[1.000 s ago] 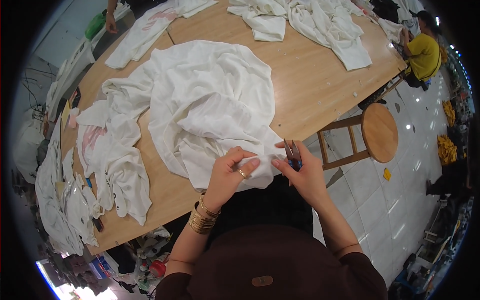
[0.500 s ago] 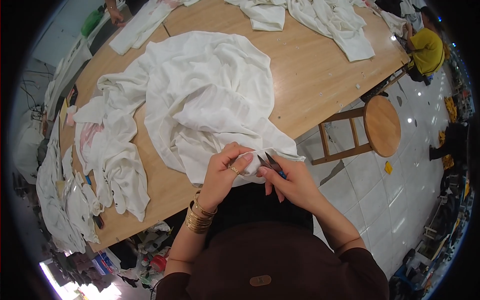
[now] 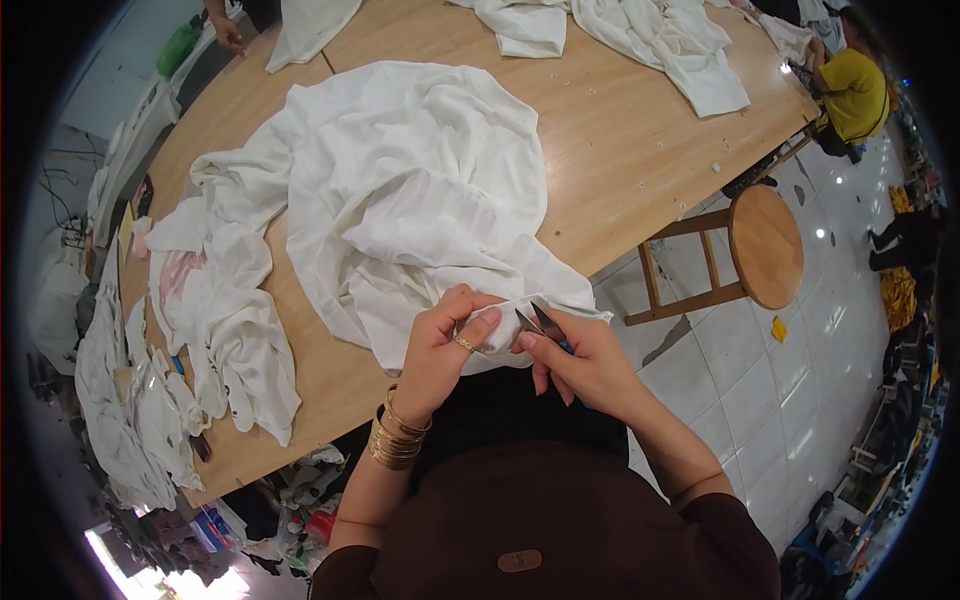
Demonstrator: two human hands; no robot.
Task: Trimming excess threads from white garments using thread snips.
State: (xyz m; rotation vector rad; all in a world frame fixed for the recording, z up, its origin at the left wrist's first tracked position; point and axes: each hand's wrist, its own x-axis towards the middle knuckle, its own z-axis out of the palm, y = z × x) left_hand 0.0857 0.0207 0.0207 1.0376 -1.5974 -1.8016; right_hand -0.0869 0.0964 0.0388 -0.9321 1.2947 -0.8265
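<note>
A large white garment [image 3: 420, 130] lies bunched on the table, its near edge hanging over the table's front edge at my hands. My left hand [image 3: 445, 335], with a ring and gold bangles at the wrist, pinches that edge between thumb and fingers. In my right hand [image 3: 585, 355] is a pair of thread snips [image 3: 542, 324] with dark blades and a blue handle. The blades stand apart and point away from me, close against the cloth. My right fingers hide most of the handle.
The wooden table [image 3: 600, 150] holds more white garments [image 3: 235, 330] at left and others [image 3: 660, 50] at the far side. A wooden stool [image 3: 765, 245] stands at right. Another person's hand [image 3: 228, 35] shows at far left; a person in yellow [image 3: 855, 90] sits far right.
The white cloth near the other person's hand at far left has slid away from me. My hands, the snips and the garment keep almost the same place.
</note>
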